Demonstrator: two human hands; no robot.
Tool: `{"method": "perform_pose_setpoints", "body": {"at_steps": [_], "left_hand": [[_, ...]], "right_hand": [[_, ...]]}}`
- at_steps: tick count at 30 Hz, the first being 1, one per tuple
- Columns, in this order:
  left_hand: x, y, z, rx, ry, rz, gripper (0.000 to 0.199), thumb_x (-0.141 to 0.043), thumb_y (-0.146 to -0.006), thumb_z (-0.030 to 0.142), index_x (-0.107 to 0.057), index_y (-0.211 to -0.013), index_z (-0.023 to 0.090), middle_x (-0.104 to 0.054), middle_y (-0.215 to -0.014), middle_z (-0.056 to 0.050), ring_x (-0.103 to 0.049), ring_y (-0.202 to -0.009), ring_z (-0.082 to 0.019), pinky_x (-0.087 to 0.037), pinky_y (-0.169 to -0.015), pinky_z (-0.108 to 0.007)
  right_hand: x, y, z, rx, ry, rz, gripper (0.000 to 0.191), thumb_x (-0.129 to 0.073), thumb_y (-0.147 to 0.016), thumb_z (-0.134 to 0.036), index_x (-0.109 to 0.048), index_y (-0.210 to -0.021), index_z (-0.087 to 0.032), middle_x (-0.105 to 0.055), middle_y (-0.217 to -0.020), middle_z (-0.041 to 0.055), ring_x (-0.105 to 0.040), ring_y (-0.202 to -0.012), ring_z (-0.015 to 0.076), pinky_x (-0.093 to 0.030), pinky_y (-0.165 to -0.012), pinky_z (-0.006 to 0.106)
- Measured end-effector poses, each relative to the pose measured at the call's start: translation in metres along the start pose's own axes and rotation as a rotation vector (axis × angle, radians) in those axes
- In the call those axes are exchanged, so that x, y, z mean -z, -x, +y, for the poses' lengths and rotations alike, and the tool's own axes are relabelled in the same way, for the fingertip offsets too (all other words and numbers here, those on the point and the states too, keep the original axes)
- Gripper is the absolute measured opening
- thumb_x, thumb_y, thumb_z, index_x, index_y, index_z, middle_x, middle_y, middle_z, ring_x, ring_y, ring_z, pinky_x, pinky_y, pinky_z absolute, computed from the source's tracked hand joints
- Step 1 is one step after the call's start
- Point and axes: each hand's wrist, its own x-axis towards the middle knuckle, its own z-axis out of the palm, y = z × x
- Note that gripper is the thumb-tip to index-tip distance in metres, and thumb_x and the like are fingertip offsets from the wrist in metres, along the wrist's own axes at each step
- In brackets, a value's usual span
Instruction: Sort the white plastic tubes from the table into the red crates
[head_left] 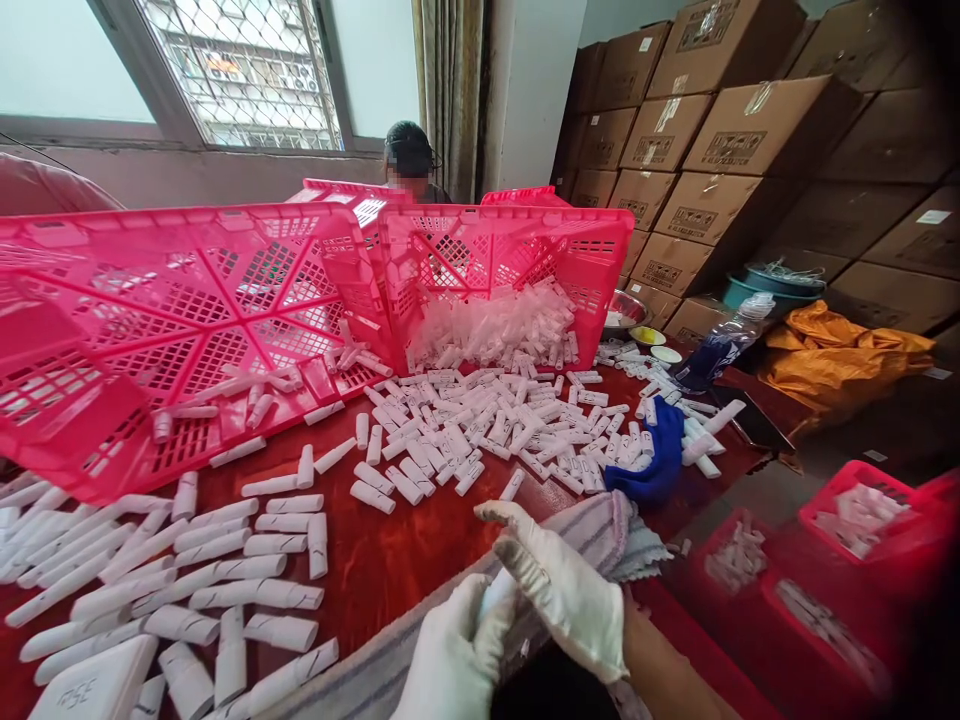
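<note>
My left hand (457, 645), in a white glove, is closed around a small white tube (496, 592) whose upper end shows above the fingers. Beside it, my right hand (566, 585), also gloved, has its fingers stretched out and its palm turned toward the tube; I cannot tell whether it touches it. Below both hands lies a striped towel (420, 640) along the table's near edge. Many short white tubes with dark markings (450, 430) are heaped in the middle of the red table (330, 550). Longer white tubes (255, 595) are spread out at the left.
Pink plastic baskets (247, 300) lie tipped along the table's far side, one with clear small parts (495, 325). A blue cloth (652, 455) and a bottle (724, 340) stand right. Red bins (862, 510) sit lower right. Cartons (720, 140) are stacked behind; a person (410, 160) sits opposite.
</note>
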Motion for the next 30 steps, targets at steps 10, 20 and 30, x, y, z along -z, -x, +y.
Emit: {"method": "perform_pose_setpoints", "body": {"at_steps": [10, 20, 30], "left_hand": [[0.002, 0.001, -0.004, 0.075, 0.371, -0.121, 0.042, -0.059, -0.076, 0.059, -0.06, -0.085, 0.018, -0.053, -0.066, 0.002, -0.049, -0.059, -0.009, -0.042, -0.06, -0.02], [-0.006, 0.0, -0.004, 0.38, 1.324, -0.429, 0.036, -0.081, -0.066, 0.031, -0.069, -0.093, 0.01, -0.067, -0.077, -0.005, -0.057, -0.061, -0.004, -0.042, -0.052, -0.01], [0.002, -0.017, -0.023, -0.186, -0.08, -0.122, 0.031, -0.054, -0.085, 0.041, -0.066, -0.099, 0.016, -0.068, -0.09, -0.009, -0.062, -0.083, -0.02, -0.05, -0.077, -0.031]], "right_hand": [[-0.006, 0.005, 0.026, 0.019, -0.363, 0.231, 0.034, -0.067, -0.076, -0.05, -0.057, -0.078, -0.018, -0.051, -0.072, -0.0012, -0.048, -0.07, 0.0125, -0.042, -0.067, 0.024], [0.004, 0.02, 0.021, 0.265, -0.436, 0.117, 0.018, -0.059, -0.085, -0.042, -0.064, -0.081, -0.025, -0.054, -0.09, 0.0003, -0.052, -0.082, 0.0128, -0.042, -0.079, 0.025], [0.045, 0.062, 0.039, -0.188, -0.154, 0.344, 0.035, -0.057, -0.081, -0.056, -0.061, -0.079, -0.021, -0.057, -0.069, 0.0, -0.053, -0.066, 0.015, -0.045, -0.062, 0.025]]}}
